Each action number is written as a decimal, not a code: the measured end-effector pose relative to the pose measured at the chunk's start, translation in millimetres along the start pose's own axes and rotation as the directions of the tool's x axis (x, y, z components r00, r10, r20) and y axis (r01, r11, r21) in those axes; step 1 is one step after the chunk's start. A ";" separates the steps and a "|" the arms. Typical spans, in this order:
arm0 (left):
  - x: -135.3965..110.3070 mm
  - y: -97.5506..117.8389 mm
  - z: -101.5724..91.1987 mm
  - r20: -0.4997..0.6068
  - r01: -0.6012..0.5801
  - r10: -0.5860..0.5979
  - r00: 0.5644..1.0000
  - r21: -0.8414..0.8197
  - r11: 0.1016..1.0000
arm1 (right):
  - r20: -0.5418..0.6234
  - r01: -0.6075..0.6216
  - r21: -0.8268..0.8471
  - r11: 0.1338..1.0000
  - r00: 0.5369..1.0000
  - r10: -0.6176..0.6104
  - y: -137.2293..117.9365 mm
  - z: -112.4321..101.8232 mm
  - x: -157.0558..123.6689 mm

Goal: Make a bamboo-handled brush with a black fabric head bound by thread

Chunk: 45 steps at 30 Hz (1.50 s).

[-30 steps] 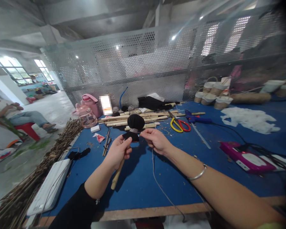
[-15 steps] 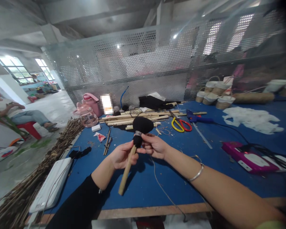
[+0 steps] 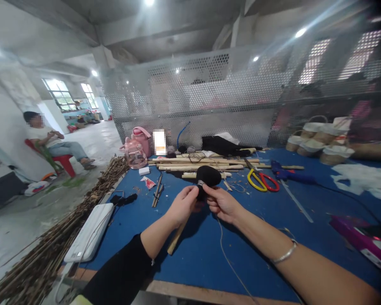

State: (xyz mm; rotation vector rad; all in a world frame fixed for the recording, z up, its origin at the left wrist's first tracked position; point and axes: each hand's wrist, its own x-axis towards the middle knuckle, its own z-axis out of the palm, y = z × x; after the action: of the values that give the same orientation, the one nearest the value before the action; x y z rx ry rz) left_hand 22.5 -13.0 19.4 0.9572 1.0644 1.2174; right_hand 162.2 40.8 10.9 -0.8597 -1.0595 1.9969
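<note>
Both hands hold a wooden stick [image 3: 177, 238] topped with a rounded black cloth head [image 3: 208, 176], bound at the neck with a grey band. My left hand [image 3: 184, 207] is closed around the stick just below the head. With thumb and fingers, my right hand [image 3: 221, 202] pinches at the bound neck; its fingertips partly cover the binding. A thin grey cord [image 3: 222, 243] hangs from near my right hand down across the blue table [image 3: 197, 267]. Beyond the head lie several pale wooden sticks [image 3: 171, 167].
Scissors [image 3: 263, 181] with yellow and red handles and a blue glue gun [image 3: 281, 169] lie right of the sticks. A white power bank [image 3: 90, 232] sits at left, a magenta device [image 3: 362, 241] at right. A person [image 3: 51, 140] sits on a red chair beyond dried stalks [image 3: 92, 195].
My view has swung to the left, so the table's things sit further right. My left hand has shifted up the stick toward the neck, its back now turned more upward.
</note>
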 end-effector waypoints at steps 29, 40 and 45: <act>0.7 24.3 0.8 0.016 -0.103 0.104 0.994 0.355 0.929 | 0.079 0.243 -0.338 0.909 0.970 -0.230 -4.8 5.7 -14.7; -4.3 26.9 7.5 -0.062 -0.095 0.120 0.991 0.310 0.946 | 0.036 0.275 -0.180 0.944 0.961 -0.273 -8.2 13.0 -26.6; -7.4 28.7 9.6 -0.052 -0.120 0.144 0.988 0.329 0.937 | 0.069 0.175 0.034 0.984 0.982 -0.177 -9.3 11.8 -28.2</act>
State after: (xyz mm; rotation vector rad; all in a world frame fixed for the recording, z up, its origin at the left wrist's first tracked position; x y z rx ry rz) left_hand 24.6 -17.1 50.2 1.2616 1.3056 1.2160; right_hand 170.2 16.8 30.5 -0.6602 -1.1055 1.9013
